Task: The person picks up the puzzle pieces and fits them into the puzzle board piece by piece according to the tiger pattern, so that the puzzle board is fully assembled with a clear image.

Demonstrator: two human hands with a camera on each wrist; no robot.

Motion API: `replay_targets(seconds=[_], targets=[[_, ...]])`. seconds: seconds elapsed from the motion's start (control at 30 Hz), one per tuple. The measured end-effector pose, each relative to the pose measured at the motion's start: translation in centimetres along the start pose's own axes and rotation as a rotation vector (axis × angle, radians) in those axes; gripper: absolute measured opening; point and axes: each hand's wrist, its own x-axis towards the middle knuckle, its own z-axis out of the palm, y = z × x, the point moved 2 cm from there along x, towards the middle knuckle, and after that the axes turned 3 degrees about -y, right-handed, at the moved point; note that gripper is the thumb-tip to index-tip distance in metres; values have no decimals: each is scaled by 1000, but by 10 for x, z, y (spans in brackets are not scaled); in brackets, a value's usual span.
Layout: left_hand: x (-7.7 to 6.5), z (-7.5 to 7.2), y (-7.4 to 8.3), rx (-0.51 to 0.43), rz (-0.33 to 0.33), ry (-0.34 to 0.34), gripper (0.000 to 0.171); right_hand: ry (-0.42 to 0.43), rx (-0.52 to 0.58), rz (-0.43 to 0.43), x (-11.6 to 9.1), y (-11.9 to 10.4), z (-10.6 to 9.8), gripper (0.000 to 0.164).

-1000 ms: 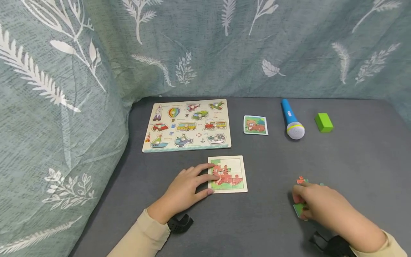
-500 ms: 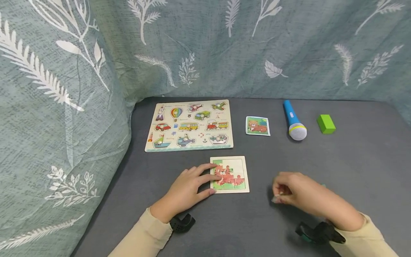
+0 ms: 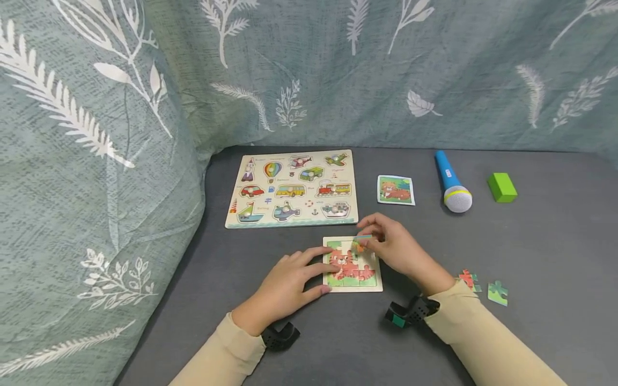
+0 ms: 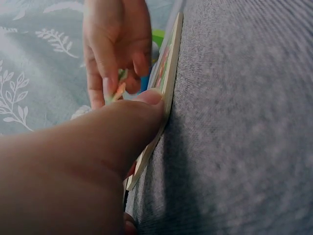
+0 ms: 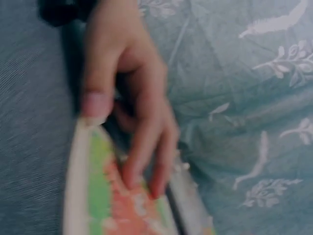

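A square jigsaw tray (image 3: pixel 354 290) with a partly filled tiger picture lies on the dark table in front of the person. The left hand (image 3: pixel 285 281) rests at its left side, two fingertips on the picture and the thumb (image 4: pixel 151 97) at the near edge; the same fingers (image 5: pixel 142 156) show blurred in the right wrist view. Over the tray's upper right corner, the right hand (image 3: pixel 398 246) pinches a puzzle piece (image 3: pixel 360 246) between thumb and fingers. Green and orange show on this piece in the left wrist view, above the tray.
Loose puzzle pieces (image 3: pixel 497 293) lie to the right, partly behind the right sleeve (image 3: pixel 463 311). Farther back are a vehicle peg puzzle board (image 3: pixel 304 182), a tiger picture card (image 3: pixel 396 191), a toy microphone (image 3: pixel 451 185) and a green block (image 3: pixel 502 187). A leaf-print curtain (image 3: pixel 328 107) hangs behind.
The right hand has picked up a puzzle piece from the loose ones at the right and carried it left to the tray. The left hand has kept its place on the tray.
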Motion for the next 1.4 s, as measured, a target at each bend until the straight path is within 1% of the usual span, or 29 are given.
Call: replay_targets(seconds=[0.07, 0.1, 0.2, 0.27, 0.33, 0.47, 0.53, 0.63, 0.73, 0.8, 0.9, 0.97, 1.03, 1.13, 1.2, 1.3, 1.4], targets=[[0, 0, 0, -1, -2, -1, 46, 16, 46, 2, 1, 3, 3, 28], [0, 0, 1, 0, -5, -2, 47, 20, 65, -2, 1, 4, 4, 29], [0, 0, 1, 5, -15, -6, 47, 41, 113, -20, 1, 5, 7, 27], [-1, 0, 1, 6, -17, -7, 47, 61, 106, -36, 2, 5, 9, 25], [-1, 0, 1, 5, -15, -7, 47, 86, 59, -46, 2, 5, 11, 25], [-1, 1, 1, 3, -8, 1, 46, 133, -142, -87, 5, 5, 15, 21], [0, 1, 1, 5, -4, 4, 46, 139, -213, -99, 7, 4, 18, 16], [0, 1, 1, 8, -2, 6, 46, 130, -230, -85, 8, 4, 23, 10], [0, 1, 1, 8, -1, 3, 46, 143, -252, -77, 10, 4, 28, 10], [-1, 1, 1, 6, -3, 2, 46, 159, -305, -98, 10, 3, 32, 11], [-1, 1, 1, 3, -5, 0, 47, 190, -424, -155, 10, 4, 35, 10], [-2, 1, 1, 2, -4, 1, 48, 205, -479, -182, 11, 4, 36, 10], [-2, 1, 1, 3, -3, 1, 48, 213, -525, -197, 10, 4, 37, 9], [-2, 0, 1, 6, -1, 5, 48, 214, -580, -195, 8, 3, 38, 8], [-2, 0, 1, 3, 0, 6, 48, 213, -610, -190, 6, 2, 39, 8], [-2, 0, 1, 1, 5, 5, 48, 219, -616, -195, 4, 2, 39, 11], [-2, -1, 0, 9, 2, 7, 48, 242, -605, -225, 1, -4, 29, 16]])
